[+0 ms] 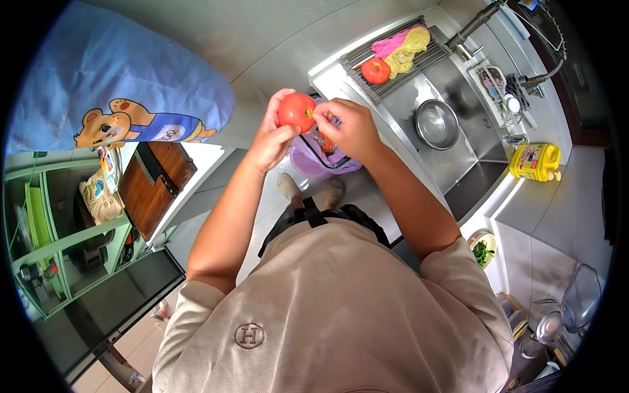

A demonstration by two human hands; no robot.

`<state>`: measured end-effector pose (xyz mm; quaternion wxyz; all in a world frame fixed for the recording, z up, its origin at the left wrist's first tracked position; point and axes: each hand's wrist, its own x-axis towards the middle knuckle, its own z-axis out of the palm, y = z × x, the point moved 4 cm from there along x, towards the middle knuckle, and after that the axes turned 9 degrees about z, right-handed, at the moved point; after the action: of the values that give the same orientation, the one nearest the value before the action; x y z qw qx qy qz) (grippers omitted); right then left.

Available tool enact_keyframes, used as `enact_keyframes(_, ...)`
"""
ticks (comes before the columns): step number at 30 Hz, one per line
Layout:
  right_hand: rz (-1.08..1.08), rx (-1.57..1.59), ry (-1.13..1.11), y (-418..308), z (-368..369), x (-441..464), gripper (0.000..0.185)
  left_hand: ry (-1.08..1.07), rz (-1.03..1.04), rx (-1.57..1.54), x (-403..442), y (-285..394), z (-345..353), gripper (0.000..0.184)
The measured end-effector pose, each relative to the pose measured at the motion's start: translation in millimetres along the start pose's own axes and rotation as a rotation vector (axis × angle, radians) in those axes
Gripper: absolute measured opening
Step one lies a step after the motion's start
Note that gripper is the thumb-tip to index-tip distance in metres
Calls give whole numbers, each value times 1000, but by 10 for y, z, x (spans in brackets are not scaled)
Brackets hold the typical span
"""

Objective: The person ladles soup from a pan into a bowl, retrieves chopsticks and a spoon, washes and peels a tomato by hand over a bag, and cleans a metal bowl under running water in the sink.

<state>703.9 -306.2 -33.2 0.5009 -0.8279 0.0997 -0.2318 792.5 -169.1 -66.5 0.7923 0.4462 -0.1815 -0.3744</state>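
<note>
1. At our far left, a blue cloth with a printed bear hangs above a green shelf rack.
2. Beside the rack, a wooden cutting board lies on the left desk, with a knife across it. The desk's pale edge faces us, and floor shows between it and the sink side, around our feet.
3. Our left forearm reaches up and forward, clear of both desk edges. The left hand cups the held tomato from the left and below, fingers curled around it and thumb along its lower side, a firm hold opened to the tomato's width.
4. Under our hands stands a bin lined with a purple bag; reddish scraps show inside.
5. Our right forearm angles up and inward, the right hand bent toward the tomato's stem end. Its thumb and index fingers come close together at the green stem; we cannot tell whether they have closed on it.
6. Right of the bin runs the white edge of the sink desk. Across the sink's far end, a slatted rack bears a second tomato, a pink cloth and a yellow cloth.
7. In the sink sits a metal bowl, apart from the near wall; the faucet rises beyond.
8. At far right stand a yellow bottle and, nearer us, a bowl of greens.
</note>
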Motion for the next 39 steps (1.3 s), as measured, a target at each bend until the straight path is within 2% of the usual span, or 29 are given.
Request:
enact_keyframes(4, -25, 77, 32, -26, -4, -40, 9, 51, 8, -94, 9, 40, -60, 68)
enact_keyframes(7, 119, 153, 50, -30, -35, -48, 10, 34, -32, -211, -13, 64, -88, 64)
enact_keyframes(10, 202, 121, 64, 342, 151, -126, 9, 36, -59, -293, -21, 30, -132, 61)
enact_keyframes(13, 371, -180, -85, 878, 371, -271, 10, 61, -72, -329, -59, -30, -178, 60)
enact_keyframes(14, 287, -265, -61, 973, 405, -278, 18, 70, -71, -336, -59, -28, -198, 59)
enact_keyframes(17, -26, -321, 64, 790, 331, -203, 21, 73, -73, -320, -100, -16, -233, 57)
enact_keyframes(20, 342, -431, -188, 897, 385, -222, 21, 120, -79, -280, -144, -17, -256, 57)
enact_keyframes(24, 33, -665, -71, 1072, 489, -320, 38, 105, -70, -201, -291, 60, -332, 61)
enact_keyframes(27, 258, -542, -196, 694, 594, -213, 38, 145, -67, -114, -495, 149, -505, 60)
enact_keyframes(28, 245, -503, -182, 642, 692, -182, 30, 180, -70, -132, -581, 156, -613, 60)
enact_keyframes(31, 163, -463, -225, 331, 1090, -117, 22, 198, -41, -82, -880, 371, -811, 58)
enact_keyframes(32, 65, -374, -221, 152, 1225, -99, 12, 190, -35, -72, -994, 473, -876, 58)
enact_keyframes(35, 92, -168, -357, -293, 1736, -80, 11, 269, 25, -46, -1382, 755, -1250, 58)
enact_keyframes(39, -16, -11, -580, -988, 2647, -121, 9, 580, 115, 67, -2017, 1208, -1995, 59)
